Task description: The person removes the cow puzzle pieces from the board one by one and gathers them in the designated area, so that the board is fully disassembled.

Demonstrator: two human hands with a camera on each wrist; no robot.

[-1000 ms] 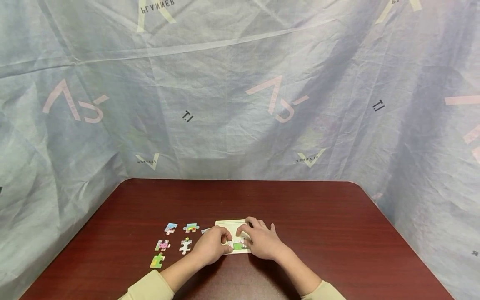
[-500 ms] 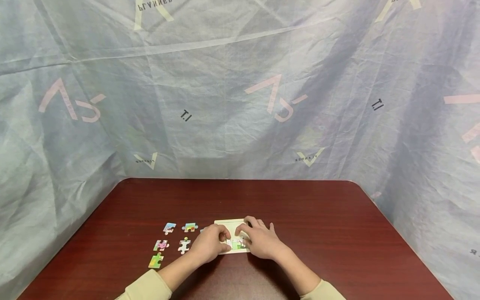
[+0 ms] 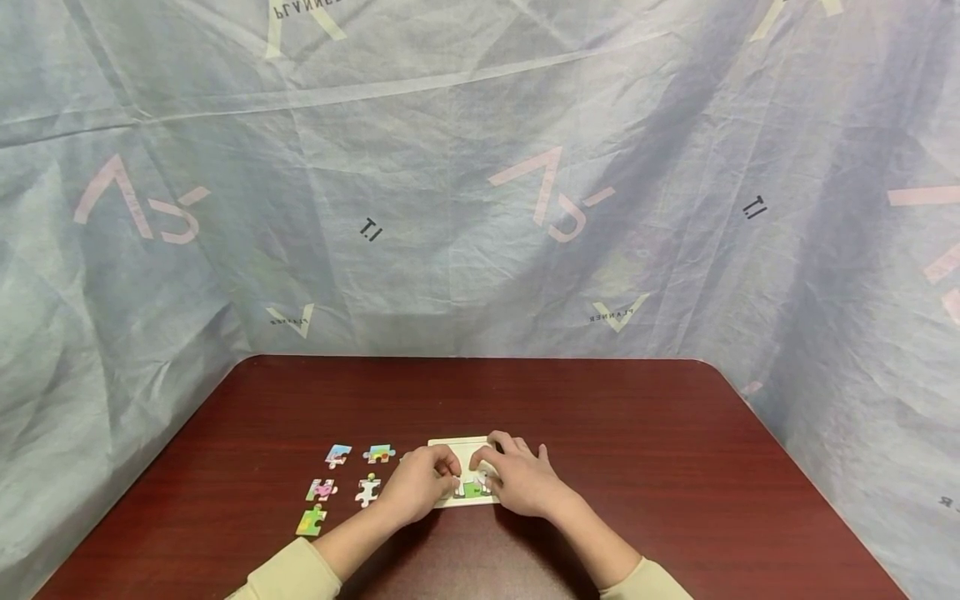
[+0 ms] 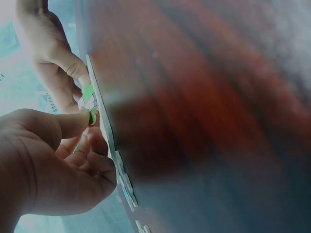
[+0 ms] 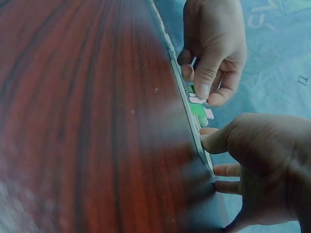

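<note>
A shallow cream puzzle tray (image 3: 465, 450) lies between my hands, with green and white picture pieces along its near edge. My left hand (image 3: 418, 485) pinches a green, white and pink puzzle piece (image 5: 198, 108) between thumb and fingers; it stands tilted over the tray in the right wrist view. My right hand (image 3: 525, 482) rests at the tray's right end, its fingers spread. Its thumb (image 5: 215, 141) presses down at the near rim while two fingers touch beside the tray's end. Part of the tray's left side is hidden behind my left hand.
Several loose jigsaw pieces lie on the dark red table (image 3: 637, 433) left of the tray, among them a green one (image 3: 311, 521), a pink one (image 3: 322, 489) and a white one (image 3: 368, 490). A grey printed cloth (image 3: 465, 167) hangs behind the table.
My left thumb and fingertips have shifted slightly up and away from the tray's near edge, uncovering more of the green piece. The right hand stays almost still, and the view has drifted slightly.
</note>
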